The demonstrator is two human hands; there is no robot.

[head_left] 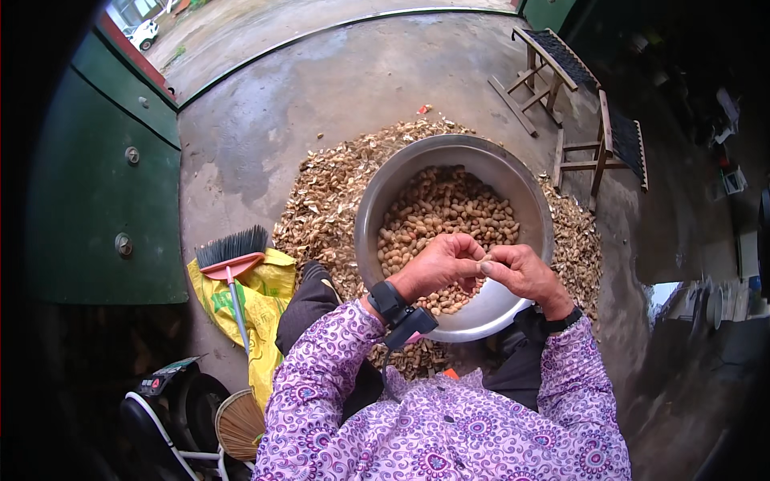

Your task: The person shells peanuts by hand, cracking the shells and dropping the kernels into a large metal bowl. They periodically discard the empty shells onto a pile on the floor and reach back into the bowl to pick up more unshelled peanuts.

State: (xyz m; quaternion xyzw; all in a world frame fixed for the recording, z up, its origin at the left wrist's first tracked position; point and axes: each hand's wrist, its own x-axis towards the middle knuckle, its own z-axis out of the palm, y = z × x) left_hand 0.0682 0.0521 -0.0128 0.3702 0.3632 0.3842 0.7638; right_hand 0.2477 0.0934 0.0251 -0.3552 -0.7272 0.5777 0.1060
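Note:
A large metal basin [532, 192] stands before me, partly filled with unshelled peanuts [448, 204]. Over its near part, my left hand [448, 261] and my right hand [520, 270] meet at the fingertips. Between them a small pale peanut [485, 260] is pinched, mostly covered by the fingers. Shelled peanut kernels [448, 299] appear to lie in the near part of the basin, below my left hand. Broken peanut shells [325, 210] are heaped on the floor around the basin.
On the left a broom [231, 261] lies on a yellow woven sack [267, 312], near a green metal door [108, 198]. A straw whisk [239, 424] is at lower left. Two wooden folding stools [544, 78] [601, 150] stand at upper right.

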